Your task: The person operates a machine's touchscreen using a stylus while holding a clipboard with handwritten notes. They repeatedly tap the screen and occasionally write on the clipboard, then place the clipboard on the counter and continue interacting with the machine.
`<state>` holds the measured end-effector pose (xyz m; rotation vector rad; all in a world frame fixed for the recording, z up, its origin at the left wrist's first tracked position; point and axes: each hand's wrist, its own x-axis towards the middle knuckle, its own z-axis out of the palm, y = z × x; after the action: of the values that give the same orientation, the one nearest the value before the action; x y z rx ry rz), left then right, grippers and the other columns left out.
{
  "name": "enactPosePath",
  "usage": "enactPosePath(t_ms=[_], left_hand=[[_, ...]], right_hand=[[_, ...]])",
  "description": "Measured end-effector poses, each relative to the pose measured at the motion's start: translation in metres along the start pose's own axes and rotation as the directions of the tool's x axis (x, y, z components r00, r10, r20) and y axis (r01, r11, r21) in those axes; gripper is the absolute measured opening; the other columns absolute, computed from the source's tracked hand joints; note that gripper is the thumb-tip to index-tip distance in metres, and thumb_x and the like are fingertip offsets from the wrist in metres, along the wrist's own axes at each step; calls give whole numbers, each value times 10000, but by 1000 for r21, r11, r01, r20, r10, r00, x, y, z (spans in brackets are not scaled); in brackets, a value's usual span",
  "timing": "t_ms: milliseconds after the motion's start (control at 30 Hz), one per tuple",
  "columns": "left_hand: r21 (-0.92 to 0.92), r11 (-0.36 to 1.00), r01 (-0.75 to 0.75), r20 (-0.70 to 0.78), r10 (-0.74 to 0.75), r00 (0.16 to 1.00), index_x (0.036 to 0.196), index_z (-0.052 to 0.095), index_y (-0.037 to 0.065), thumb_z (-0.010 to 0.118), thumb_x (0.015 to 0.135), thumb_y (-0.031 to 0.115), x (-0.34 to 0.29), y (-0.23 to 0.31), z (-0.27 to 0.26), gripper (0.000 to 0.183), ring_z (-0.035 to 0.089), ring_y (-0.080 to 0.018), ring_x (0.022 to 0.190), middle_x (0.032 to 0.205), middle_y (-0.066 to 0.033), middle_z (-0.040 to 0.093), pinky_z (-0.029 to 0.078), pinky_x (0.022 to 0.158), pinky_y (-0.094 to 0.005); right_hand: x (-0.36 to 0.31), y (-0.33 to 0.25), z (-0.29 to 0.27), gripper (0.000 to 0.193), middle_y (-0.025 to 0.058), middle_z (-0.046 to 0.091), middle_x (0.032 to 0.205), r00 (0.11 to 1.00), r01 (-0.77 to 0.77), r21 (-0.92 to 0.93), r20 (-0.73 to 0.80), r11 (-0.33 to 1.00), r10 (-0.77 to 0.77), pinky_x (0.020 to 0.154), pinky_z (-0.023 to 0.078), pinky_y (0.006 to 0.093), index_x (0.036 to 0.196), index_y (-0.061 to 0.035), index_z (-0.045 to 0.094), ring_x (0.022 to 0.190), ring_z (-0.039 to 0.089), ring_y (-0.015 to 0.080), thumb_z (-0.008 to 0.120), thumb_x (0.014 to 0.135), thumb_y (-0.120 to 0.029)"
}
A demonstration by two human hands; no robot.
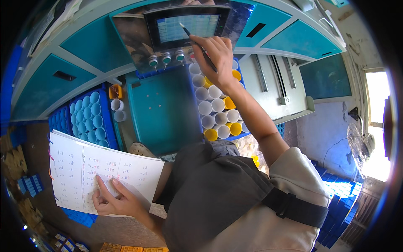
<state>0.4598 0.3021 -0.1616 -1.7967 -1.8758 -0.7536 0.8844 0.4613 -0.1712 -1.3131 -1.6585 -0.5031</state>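
Note:
My right hand (215, 56) is closed around a slim dark pen (203, 53) with a pale tip. The tip lies over the lit touch screen (193, 26) on the machine's panel; whether it touches the glass I cannot tell. At the lower left, a spiral-bound notebook (69, 168) lies spread across my leg, its white page filled with handwritten columns in dark and red ink. On that page rests my left hand (115, 200), index finger and thumb stretched out and apart over the writing, with the other fingers bent. It grips nothing that I can see.
Below the screen sit several round push buttons (166, 59). A teal tray (161, 113) with a few small bits lies under them. White and yellow cups (205, 108) fill a blue crate to its right; light-blue cups (89, 114) fill another at left. A fan (361, 145) stands far right.

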Motion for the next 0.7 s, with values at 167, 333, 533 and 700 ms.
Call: enactPosePath(t_ms=[167,333,533,700], left_hand=[[23,1000,-4,-2,4,1000,1416,762,157,676,1082,398,1,1,0,421,424,-232,1087,1234,-99,489,467,881,-355],[-34,999,25,-4,-25,1000,1409,767,157,686,1077,389,1,2,0,413,423,-230,1093,1237,-102,489,472,867,-350],[0,1000,-14,10,14,1000,1415,754,124,683,1077,344,4,2,-3,409,440,-244,1054,1248,-130,483,470,874,-355],[8,1000,0,10,-1,1000,1415,755,126,678,1082,331,3,7,-3,398,455,-235,1041,1241,-126,483,484,874,-364]], right_hand=[[-16,-2,-6,193,65,773,912,997,-64,-7,31,998,64,797,440,386,1069,-56,794,804,692,233,753,886,-10],[-24,-1,-2,204,62,761,892,996,-46,38,78,998,42,807,439,386,1093,-62,787,814,688,234,757,895,-22],[-21,-6,5,213,50,765,929,992,-3,15,124,1000,1,869,444,408,1112,-76,767,854,693,228,780,900,-76],[-15,1,-13,249,54,760,894,999,-46,-14,-20,999,46,861,426,395,1114,-58,786,825,693,232,753,877,9]])
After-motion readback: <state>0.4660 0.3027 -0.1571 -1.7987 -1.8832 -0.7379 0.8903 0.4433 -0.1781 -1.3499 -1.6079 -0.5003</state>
